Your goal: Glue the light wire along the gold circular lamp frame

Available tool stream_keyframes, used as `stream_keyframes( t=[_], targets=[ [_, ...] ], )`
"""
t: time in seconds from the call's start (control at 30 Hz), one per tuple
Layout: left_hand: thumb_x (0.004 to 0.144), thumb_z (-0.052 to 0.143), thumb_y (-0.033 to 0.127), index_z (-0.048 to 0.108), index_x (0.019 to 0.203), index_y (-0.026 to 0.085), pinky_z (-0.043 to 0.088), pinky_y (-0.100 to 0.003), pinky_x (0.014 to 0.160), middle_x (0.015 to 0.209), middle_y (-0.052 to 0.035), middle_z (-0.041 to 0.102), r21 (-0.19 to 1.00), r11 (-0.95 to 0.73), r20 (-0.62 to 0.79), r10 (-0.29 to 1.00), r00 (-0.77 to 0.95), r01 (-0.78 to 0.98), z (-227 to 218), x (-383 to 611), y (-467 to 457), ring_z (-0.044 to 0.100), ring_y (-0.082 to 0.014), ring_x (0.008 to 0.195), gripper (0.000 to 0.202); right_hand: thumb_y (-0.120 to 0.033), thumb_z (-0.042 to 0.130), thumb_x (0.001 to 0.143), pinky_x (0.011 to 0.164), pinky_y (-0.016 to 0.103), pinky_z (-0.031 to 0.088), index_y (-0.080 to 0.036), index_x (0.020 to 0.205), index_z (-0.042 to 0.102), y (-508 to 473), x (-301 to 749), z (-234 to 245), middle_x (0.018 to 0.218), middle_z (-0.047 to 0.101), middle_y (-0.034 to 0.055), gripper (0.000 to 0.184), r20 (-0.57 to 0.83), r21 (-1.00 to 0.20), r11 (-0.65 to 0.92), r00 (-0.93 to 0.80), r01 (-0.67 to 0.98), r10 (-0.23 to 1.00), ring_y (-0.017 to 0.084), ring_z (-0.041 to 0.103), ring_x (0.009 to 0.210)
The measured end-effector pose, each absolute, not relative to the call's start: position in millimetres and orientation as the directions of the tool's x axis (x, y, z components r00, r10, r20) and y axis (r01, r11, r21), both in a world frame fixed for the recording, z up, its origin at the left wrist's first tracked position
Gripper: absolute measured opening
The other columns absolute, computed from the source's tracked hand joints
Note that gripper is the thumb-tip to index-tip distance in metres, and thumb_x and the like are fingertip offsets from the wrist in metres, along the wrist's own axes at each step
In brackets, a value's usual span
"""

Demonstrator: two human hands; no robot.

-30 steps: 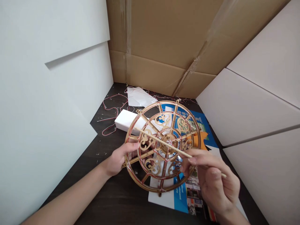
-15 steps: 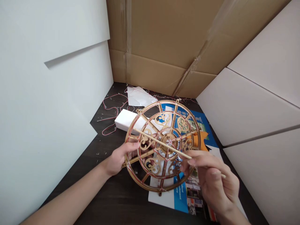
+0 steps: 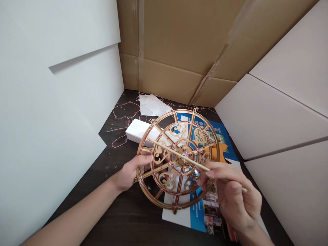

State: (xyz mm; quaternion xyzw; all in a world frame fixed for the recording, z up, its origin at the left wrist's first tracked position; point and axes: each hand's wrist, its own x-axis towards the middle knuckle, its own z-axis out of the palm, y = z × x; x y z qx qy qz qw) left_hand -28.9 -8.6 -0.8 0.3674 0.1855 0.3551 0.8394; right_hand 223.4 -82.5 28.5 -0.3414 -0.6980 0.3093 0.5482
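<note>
My left hand [image 3: 132, 171] grips the left rim of a gold openwork wheel frame [image 3: 181, 177], thumb in front and fingers partly hidden behind it. The wheel is tilted towards me, with concentric rings, spokes and scroll ornaments; thin red and white wires run along its rings and spokes. A thin wooden stick [image 3: 176, 153] is held in my right hand [image 3: 238, 194], closed round it like a pen. The stick crosses in front of the wheel from its hub to its upper left. Whether its tip touches the wheel I cannot tell.
Behind the wheel lie a white box [image 3: 137, 131], a white sheet [image 3: 153, 105] and loose red and white wire [image 3: 120, 118] on the dark table [image 3: 107, 215]. A blue and white printed leaflet [image 3: 179, 218] is underneath. White panels [image 3: 51, 119] and cardboard [image 3: 176, 37] enclose the table.
The stick's tip has shifted very slightly up and to the right as my right hand tilts it. My left hand and the wheel stay nearly still.
</note>
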Motion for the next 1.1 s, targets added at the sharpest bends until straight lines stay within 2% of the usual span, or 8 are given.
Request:
stream_keyframes(
  t=[0.1, 0.23, 0.37, 0.57, 0.67, 0.8, 0.93, 1.1],
  targets=[
    [0.089, 0.065, 0.043, 0.079, 0.106, 0.015, 0.050, -0.043, 0.105, 0.103, -0.0115, 0.077, 0.750, 0.473, -0.044, 0.733, 0.679, -0.462, -2.0, -28.6, -8.0, 0.069, -0.0312, 0.109, 0.036, -0.028, 0.039, 0.108, 0.060, 0.029, 0.057, -0.019, 0.121, 0.066, -83.1, 222.2, 29.2, 0.110, 0.064, 0.0118, 0.031, 0.567, -0.790, 0.593, -0.180, 0.155, 0.804, 0.017, 0.067, 0.079],
    [0.085, 0.071, 0.047, 0.080, 0.102, 0.016, 0.057, -0.036, 0.091, 0.099, -0.0103, 0.077, 0.762, 0.475, -0.090, 0.751, 0.654, -0.440, -2.5, -27.2, -7.9, 0.070, -0.0297, 0.103, 0.037, -0.030, 0.043, 0.107, 0.061, 0.031, 0.059, -0.018, 0.114, 0.069, -84.1, 223.1, 27.2, 0.107, 0.068, 0.0126, 0.030, 0.608, -0.760, 0.622, -0.132, 0.187, 0.783, 0.020, 0.070, 0.081],
    [0.082, 0.074, 0.048, 0.081, 0.098, 0.017, 0.058, -0.030, 0.081, 0.096, -0.0087, 0.077, 0.758, 0.477, -0.106, 0.763, 0.638, -0.445, -1.9, -26.7, -8.3, 0.071, -0.0276, 0.099, 0.036, -0.030, 0.044, 0.106, 0.063, 0.032, 0.060, -0.018, 0.113, 0.070, -83.9, 223.7, 26.2, 0.105, 0.069, 0.0126, 0.029, 0.624, -0.746, 0.636, -0.125, 0.200, 0.771, 0.023, 0.071, 0.089],
    [0.085, 0.072, 0.047, 0.082, 0.094, 0.018, 0.056, -0.032, 0.092, 0.094, -0.0075, 0.077, 0.755, 0.474, -0.072, 0.746, 0.662, -0.453, -1.4, -27.7, -8.5, 0.072, -0.0259, 0.098, 0.032, -0.030, 0.042, 0.107, 0.059, 0.029, 0.058, -0.018, 0.113, 0.070, -83.4, 221.4, 27.4, 0.106, 0.066, 0.0124, 0.030, 0.586, -0.783, 0.592, -0.093, 0.192, 0.805, 0.019, 0.069, 0.079],
    [0.085, 0.072, 0.047, 0.082, 0.094, 0.019, 0.055, -0.031, 0.095, 0.095, -0.0064, 0.077, 0.754, 0.469, -0.066, 0.750, 0.658, -0.459, -1.3, -27.4, -8.5, 0.072, -0.0246, 0.099, 0.031, -0.030, 0.043, 0.107, 0.061, 0.030, 0.058, -0.018, 0.113, 0.069, -84.3, 222.0, 26.9, 0.107, 0.067, 0.0130, 0.030, 0.595, -0.773, 0.599, -0.092, 0.207, 0.799, 0.021, 0.070, 0.084],
    [0.085, 0.072, 0.047, 0.082, 0.094, 0.020, 0.055, -0.031, 0.094, 0.095, -0.0061, 0.078, 0.749, 0.471, -0.064, 0.751, 0.657, -0.465, -1.0, -26.9, -8.4, 0.072, -0.0244, 0.098, 0.030, -0.033, 0.044, 0.106, 0.066, 0.034, 0.060, -0.019, 0.110, 0.071, -85.1, 223.9, 27.5, 0.103, 0.070, 0.0124, 0.030, 0.615, -0.747, 0.620, -0.104, 0.240, 0.781, 0.024, 0.071, 0.090],
    [0.084, 0.074, 0.047, 0.082, 0.093, 0.019, 0.057, -0.031, 0.091, 0.094, -0.0066, 0.078, 0.749, 0.476, -0.070, 0.750, 0.658, -0.462, -0.9, -27.5, -8.8, 0.072, -0.0250, 0.097, 0.031, -0.032, 0.045, 0.106, 0.068, 0.034, 0.060, -0.018, 0.108, 0.072, -84.8, 225.0, 28.9, 0.104, 0.071, 0.0117, 0.030, 0.624, -0.730, 0.630, -0.118, 0.264, 0.773, 0.022, 0.072, 0.084],
    [0.082, 0.076, 0.047, 0.082, 0.093, 0.020, 0.057, -0.031, 0.091, 0.091, -0.0059, 0.077, 0.744, 0.478, -0.083, 0.759, 0.645, -0.467, 0.6, -26.4, -9.0, 0.072, -0.0251, 0.096, 0.031, -0.028, 0.043, 0.106, 0.074, 0.034, 0.060, -0.018, 0.112, 0.070, -84.2, 228.1, 28.6, 0.106, 0.070, 0.0108, 0.029, 0.638, -0.699, 0.665, -0.192, 0.264, 0.746, 0.022, 0.071, 0.093]
  ],
)
